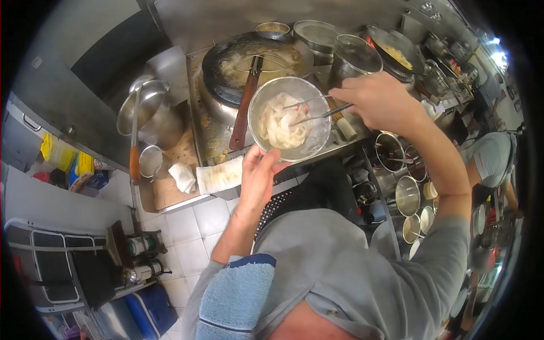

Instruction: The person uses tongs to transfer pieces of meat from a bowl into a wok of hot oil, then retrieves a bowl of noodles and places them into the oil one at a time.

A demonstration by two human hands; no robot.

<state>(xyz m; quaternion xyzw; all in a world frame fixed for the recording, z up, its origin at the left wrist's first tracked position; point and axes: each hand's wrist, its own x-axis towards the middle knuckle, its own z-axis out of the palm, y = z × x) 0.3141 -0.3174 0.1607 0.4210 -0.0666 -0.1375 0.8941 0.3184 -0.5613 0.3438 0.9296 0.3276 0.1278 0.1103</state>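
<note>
My left hand (262, 175) grips the near rim of a metal bowl (323, 133), thumb on the edge, fingers wrapped beneath. Pale, whitish strips of food (283, 127) with a few red bits lie in the bowl. From the right, my right hand (377, 102) holds a pair of chopsticks (320, 117), their tips down among the strips. Just behind the bowl is a large wok (218, 59) with cloudy liquid in it. A tool with a dark wooden handle (245, 116) rests over the wok's near rim.
A tall steel pot (126, 122) stands left of the stove, with a ladle (135, 144) leaning on it. Folded cloths (221, 174) lie along the front edge. Lidded pots (354, 54) and a pan of yellow food (394, 56) stand behind. Another person (493, 156) is at far right.
</note>
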